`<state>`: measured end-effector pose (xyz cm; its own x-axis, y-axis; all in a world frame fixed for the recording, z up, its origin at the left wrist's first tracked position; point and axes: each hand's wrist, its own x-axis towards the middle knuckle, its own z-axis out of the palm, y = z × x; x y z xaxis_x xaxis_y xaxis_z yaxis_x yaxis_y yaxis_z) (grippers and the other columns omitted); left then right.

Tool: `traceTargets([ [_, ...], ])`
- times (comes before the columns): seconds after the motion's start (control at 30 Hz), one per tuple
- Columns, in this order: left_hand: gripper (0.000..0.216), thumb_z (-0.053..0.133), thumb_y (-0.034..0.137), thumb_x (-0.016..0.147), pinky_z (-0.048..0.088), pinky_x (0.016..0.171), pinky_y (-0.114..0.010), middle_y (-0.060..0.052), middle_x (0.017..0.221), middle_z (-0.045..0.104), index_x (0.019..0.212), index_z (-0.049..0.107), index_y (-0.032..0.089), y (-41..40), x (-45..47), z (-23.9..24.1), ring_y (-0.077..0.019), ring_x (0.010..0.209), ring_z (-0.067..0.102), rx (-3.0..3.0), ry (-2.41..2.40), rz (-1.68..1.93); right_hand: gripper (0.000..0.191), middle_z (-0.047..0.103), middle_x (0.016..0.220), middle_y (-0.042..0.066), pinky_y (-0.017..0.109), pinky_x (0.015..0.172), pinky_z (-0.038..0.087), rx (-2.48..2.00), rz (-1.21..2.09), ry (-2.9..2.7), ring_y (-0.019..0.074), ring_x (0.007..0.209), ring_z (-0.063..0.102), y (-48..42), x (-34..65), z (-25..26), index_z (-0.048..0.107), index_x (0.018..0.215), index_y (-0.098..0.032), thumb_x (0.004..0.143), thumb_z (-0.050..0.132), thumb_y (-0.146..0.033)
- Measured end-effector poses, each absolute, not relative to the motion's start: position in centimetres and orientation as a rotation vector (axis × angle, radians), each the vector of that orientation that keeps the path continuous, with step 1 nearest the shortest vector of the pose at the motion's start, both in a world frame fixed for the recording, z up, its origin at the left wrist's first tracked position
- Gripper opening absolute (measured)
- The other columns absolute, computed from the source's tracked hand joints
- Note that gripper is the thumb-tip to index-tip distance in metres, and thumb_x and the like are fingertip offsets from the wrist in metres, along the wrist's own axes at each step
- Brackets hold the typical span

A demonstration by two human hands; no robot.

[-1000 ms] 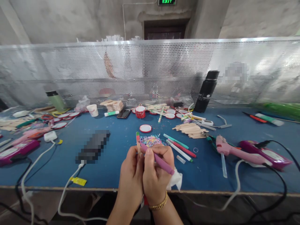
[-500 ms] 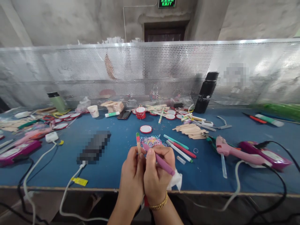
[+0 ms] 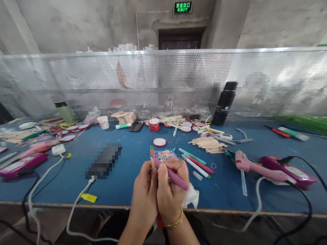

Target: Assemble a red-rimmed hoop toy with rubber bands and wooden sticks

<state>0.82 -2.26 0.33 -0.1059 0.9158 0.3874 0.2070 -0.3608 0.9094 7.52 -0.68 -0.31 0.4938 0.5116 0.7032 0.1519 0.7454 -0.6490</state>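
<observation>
My left hand [image 3: 144, 185] is closed on a wooden craft stick [image 3: 152, 156], held upright with a green tip and a red band below it. In my right hand [image 3: 171, 183] is a purple marker [image 3: 176, 178], its tip end against or very close to the stick just under the red band. Both hands touch each other above the table's front edge. Beyond them lies a pile of coloured rubber bands [image 3: 166, 154]. To the right rest a teal marker [image 3: 191, 156], a red marker [image 3: 200, 163], a white marker with green ends [image 3: 195, 166] and a small clear cap [image 3: 197, 175].
Plain craft sticks [image 3: 208, 144] and a pink glue gun [image 3: 260, 166] with cable are on the right. A phone [image 3: 103, 161] on a white cable lies left. Farther back stand a red-and-white drum shape [image 3: 154, 125], a paper cup [image 3: 103, 122] and a black bottle [image 3: 224, 103].
The purple marker's tip has come up against or close to the stick, below its red band. The view has tilted slightly upward; both grips stay the same.
</observation>
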Motion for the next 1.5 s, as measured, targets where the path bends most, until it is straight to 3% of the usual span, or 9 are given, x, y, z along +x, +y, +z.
traceTargets([
  [1.5,0.029,0.047,0.048,0.099,0.044,0.064,-0.025,0.002,0.079,0.064,0.092,0.056,0.021,-2.29,0.77,0.21,-0.0133,0.068,0.057,1.59,1.276,1.497,0.011,0.057,0.082,-0.001,0.026,0.069,0.051,-0.717,0.215,-0.978,0.0117,0.074,0.059,-0.73,7.3,-0.38,0.056,0.085,-0.021,0.096,0.057,-0.02],
])
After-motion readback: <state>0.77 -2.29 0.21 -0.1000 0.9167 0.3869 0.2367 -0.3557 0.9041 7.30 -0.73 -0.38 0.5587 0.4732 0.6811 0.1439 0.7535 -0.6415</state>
